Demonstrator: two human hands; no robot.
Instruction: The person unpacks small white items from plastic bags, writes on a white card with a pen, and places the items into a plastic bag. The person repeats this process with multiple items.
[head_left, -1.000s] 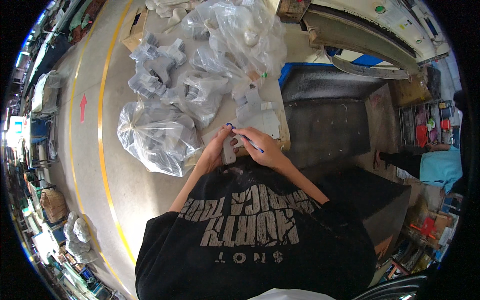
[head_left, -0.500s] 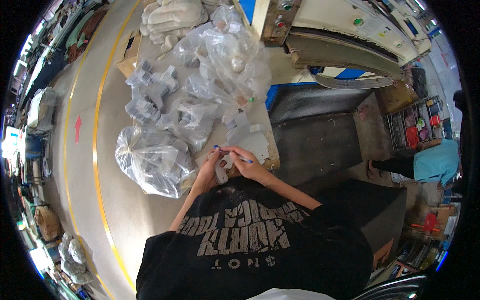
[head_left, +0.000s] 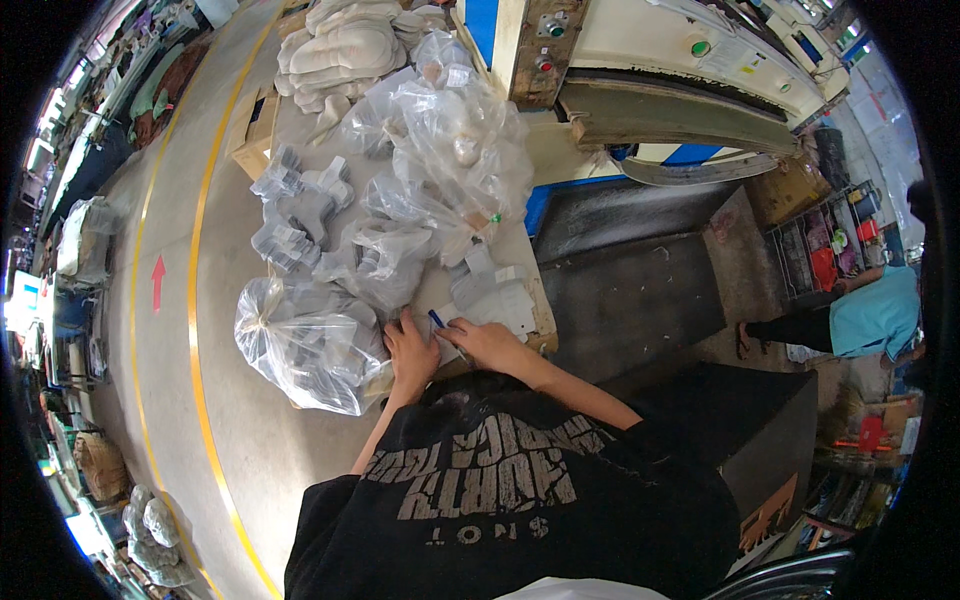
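My right hand (head_left: 487, 345) is closed round a blue pen (head_left: 436, 318), whose blue end sticks out past the fingers. Close to its left, my left hand (head_left: 411, 352) lies palm down with the fingers stretched out, beside a tied clear plastic bag (head_left: 315, 350). Between and under the hands is a pale, flat piece (head_left: 449, 352), mostly covered, so its kind is hard to make out. Just beyond my right hand, flat light-grey cut pieces (head_left: 492, 295) lie on the table corner.
More clear bags (head_left: 455, 150) of grey pieces, loose grey bundles (head_left: 290, 215) and a stack of cream padded pieces (head_left: 340, 55) cover the table. A machine (head_left: 680, 110) with buttons stands at the far right. A person in a light-blue top (head_left: 873, 315) is farther right.
My hands were raised together, both at the pen. Now the left has let go and lies flat, while the right has come down with the pen. The view has shifted slightly.
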